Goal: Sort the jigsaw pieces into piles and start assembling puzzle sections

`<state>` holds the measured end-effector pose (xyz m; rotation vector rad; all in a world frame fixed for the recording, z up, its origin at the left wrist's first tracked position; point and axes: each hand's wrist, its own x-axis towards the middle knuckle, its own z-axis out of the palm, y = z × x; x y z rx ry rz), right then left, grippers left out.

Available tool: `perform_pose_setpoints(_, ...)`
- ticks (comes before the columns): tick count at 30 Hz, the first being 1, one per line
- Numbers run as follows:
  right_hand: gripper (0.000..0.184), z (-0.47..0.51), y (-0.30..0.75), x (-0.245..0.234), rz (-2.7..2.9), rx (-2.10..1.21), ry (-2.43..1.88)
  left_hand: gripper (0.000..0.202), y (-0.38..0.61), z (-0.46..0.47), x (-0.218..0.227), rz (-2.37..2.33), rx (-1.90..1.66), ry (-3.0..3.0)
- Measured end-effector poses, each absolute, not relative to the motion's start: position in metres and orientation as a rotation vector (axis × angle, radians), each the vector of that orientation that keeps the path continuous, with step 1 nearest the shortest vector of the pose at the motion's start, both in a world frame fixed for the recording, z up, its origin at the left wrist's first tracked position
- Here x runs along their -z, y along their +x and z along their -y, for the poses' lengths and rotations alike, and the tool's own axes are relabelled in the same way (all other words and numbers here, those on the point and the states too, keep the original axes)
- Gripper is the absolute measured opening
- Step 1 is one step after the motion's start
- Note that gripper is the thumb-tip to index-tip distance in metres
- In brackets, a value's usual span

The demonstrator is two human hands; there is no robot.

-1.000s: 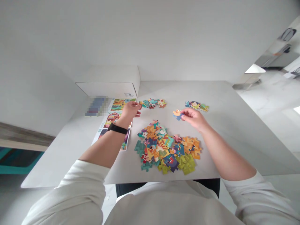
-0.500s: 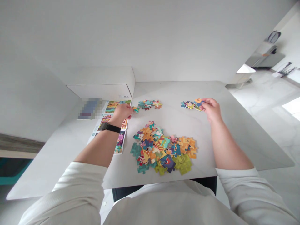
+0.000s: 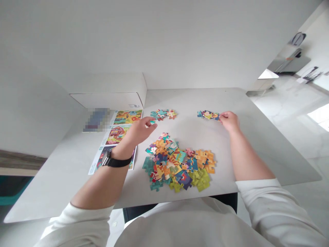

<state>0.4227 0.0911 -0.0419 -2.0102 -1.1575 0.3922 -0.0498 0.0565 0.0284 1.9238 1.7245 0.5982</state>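
My left hand (image 3: pixel 142 130) hovers over the table, thumb and forefinger apart, with nothing seen between them. Its fingertips are just in front of a small group of puzzle pieces (image 3: pixel 164 114), mostly teal, white and red. On the far right, my right hand (image 3: pixel 230 121) pinches the edge of a dark blue and orange puzzle piece (image 3: pixel 216 116). That piece lies at the right end of another small group of puzzle pieces (image 3: pixel 205 114). Nearer my body spreads a large heap of mixed puzzle pieces (image 3: pixel 180 163).
Left of the heap lies a printed picture sheet (image 3: pixel 117 134) with three scenes, partly covered by my left arm. Behind it stands a white box (image 3: pixel 108 100) against the wall. A blurred-out blue item (image 3: pixel 96 120) is beside the sheet, on the pale table (image 3: pixel 223 154).
My left hand has let go of its puzzle piece at the left group and drawn back toward me. My right hand has lowered its blue and orange piece onto the right group.
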Motion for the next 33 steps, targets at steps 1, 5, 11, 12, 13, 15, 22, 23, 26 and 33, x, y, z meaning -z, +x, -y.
perform_pose_setpoints(1,0.017,-0.09,0.422,0.041,1.218,-0.332,-2.059,0.046,-0.048,-0.046,-0.033,-1.678,-0.623,1.912)
perform_pose_setpoints(5,0.017,-0.084,0.416,0.033,1.341,-0.181,-2.136,0.048,-0.044,-0.016,-0.04,-1.533,-0.754,1.846)
perform_pose_setpoints(11,0.021,-0.073,0.395,0.019,1.456,-0.125,-2.079,0.036,-0.046,-0.014,-0.017,-1.597,-0.794,1.906)
perform_pose_setpoints(12,0.02,-0.07,0.388,0.019,1.515,-0.177,-2.019,0.033,-0.046,-0.014,-0.013,-1.612,-0.767,1.957)
perform_pose_setpoints(13,0.02,-0.066,0.38,0.018,1.593,-0.249,-1.94,0.03,-0.046,-0.014,-0.01,-1.617,-0.74,2.002)
perform_pose_setpoints(15,0.02,-0.056,0.359,0.019,1.79,-0.422,-1.745,0.027,-0.044,-0.014,-0.004,-1.601,-0.692,2.069)
perform_pose_setpoints(22,0.019,-0.012,0.27,0.02,2.279,-0.697,-1.339,0.021,-0.039,-0.012,0.008,-1.614,-0.52,2.245)
perform_pose_setpoints(23,0.02,-0.008,0.26,0.02,2.308,-0.683,-1.333,0.021,-0.039,-0.013,0.008,-1.615,-0.491,2.25)
perform_pose_setpoints(26,0.026,-0.006,0.238,0.019,2.342,-0.587,-1.391,0.021,-0.038,-0.012,0.009,-1.601,-0.424,2.247)
perform_pose_setpoints(33,0.028,-0.008,0.222,0.024,2.305,-0.645,-1.434,0.021,-0.036,-0.01,0.014,-1.588,-0.381,2.248)
